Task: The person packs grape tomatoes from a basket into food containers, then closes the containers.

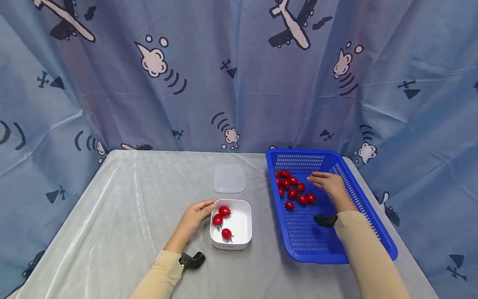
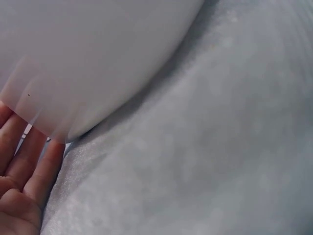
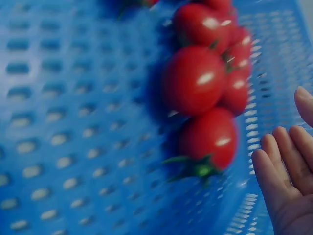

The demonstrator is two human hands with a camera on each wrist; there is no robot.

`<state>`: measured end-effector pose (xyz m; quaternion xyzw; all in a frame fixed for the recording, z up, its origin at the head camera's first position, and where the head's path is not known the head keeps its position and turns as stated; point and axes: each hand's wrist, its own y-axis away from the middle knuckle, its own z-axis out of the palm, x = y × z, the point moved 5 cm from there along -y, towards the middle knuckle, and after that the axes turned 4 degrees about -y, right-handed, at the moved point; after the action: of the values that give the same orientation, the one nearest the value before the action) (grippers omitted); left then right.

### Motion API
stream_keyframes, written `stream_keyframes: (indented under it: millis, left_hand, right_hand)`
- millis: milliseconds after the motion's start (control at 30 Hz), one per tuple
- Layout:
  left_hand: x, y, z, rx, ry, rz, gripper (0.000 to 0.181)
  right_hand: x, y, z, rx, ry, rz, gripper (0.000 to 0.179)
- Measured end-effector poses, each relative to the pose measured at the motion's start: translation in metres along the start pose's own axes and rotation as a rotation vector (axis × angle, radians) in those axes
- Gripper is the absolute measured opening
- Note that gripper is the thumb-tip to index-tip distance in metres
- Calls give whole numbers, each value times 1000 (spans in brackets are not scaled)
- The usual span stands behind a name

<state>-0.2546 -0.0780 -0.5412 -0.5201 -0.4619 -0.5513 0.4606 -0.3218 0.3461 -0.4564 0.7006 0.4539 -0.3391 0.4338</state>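
Note:
A white square container (image 1: 239, 220) stands on the table with three cherry tomatoes (image 1: 226, 234) inside. My left hand (image 1: 196, 216) touches its left side with fingers extended; in the left wrist view those fingers (image 2: 44, 171) lie along the container's pale wall (image 2: 98, 58). Over the blue basket (image 1: 310, 249), my right hand (image 1: 328, 185) hovers with nothing in it, just right of several cherry tomatoes (image 1: 292, 194). The right wrist view shows its fingers (image 3: 279, 166) straight and apart from the red tomatoes (image 3: 195, 81), one with a green stem.
A translucent square lid (image 1: 229, 178) lies flat behind the white container. The grey-white cloth (image 1: 123, 232) covers the table. Behind it hangs a blue curtain (image 1: 194, 104) with airplane prints. The basket's raised rim (image 1: 278, 224) stands between the container and the loose tomatoes.

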Motion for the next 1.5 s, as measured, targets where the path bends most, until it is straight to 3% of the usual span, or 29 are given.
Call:
stream_keyframes:
  millis: [200, 433, 700, 1067, 1500]
  left_hand:
    - [-4, -3, 1, 2, -5, -82, 37]
    - [-4, 0, 0, 11, -2, -59, 36]
    - [-6, 0, -1, 18, -7, -42, 36]
    - [-1, -2, 1, 10, 13, -69, 37]
    - [-1, -2, 0, 20, -13, -61, 35]
  right_hand:
    - [15, -8, 2, -30, 36, 17, 60]
    - [22, -13, 9, -27, 85, 27, 58]
    - [21, -18, 19, -40, 102, -20, 59]
    - [14, -18, 28, -99, 198, -55, 54]
    - [-3, -13, 19, -52, 120, -77, 56]
